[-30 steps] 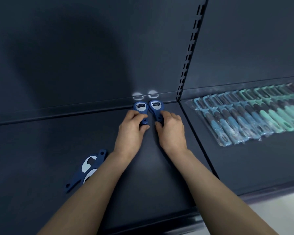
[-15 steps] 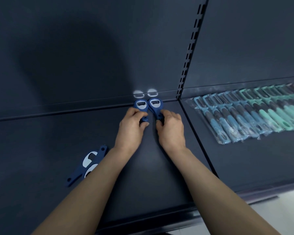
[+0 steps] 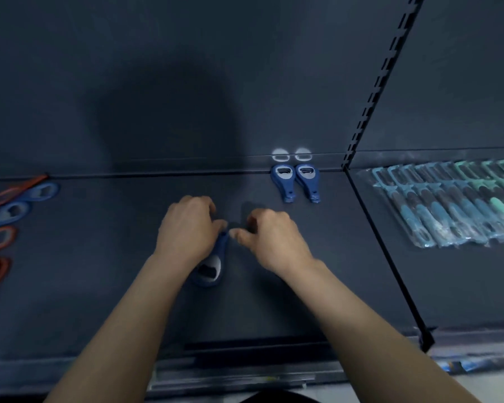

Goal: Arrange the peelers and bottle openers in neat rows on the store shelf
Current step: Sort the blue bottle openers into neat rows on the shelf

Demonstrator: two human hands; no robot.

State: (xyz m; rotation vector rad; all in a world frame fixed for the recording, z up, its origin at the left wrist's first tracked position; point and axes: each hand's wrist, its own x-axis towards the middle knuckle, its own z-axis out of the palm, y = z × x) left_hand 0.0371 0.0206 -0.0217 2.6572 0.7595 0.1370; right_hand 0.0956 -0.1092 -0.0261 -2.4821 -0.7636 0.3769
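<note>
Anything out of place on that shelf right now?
Yes. At the far left, blue and orange bottle openers lie heaped at mixed angles, not in rows. The blue opener in the left hand has its head toward the shelf front, the reverse of the two placed openers at the back. The peelers look orderly.

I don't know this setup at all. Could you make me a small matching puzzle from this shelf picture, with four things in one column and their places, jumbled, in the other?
Things
1. pair of blue bottle openers
2. lone blue bottle opener
3. wrapped peelers
4. orange bottle openers

Places
A. far left edge of the shelf
B. gripped by the left hand
C. side by side at the back of the shelf
D. in a row on the right-hand shelf section

Pairs: 1-C, 2-B, 3-D, 4-A
</note>
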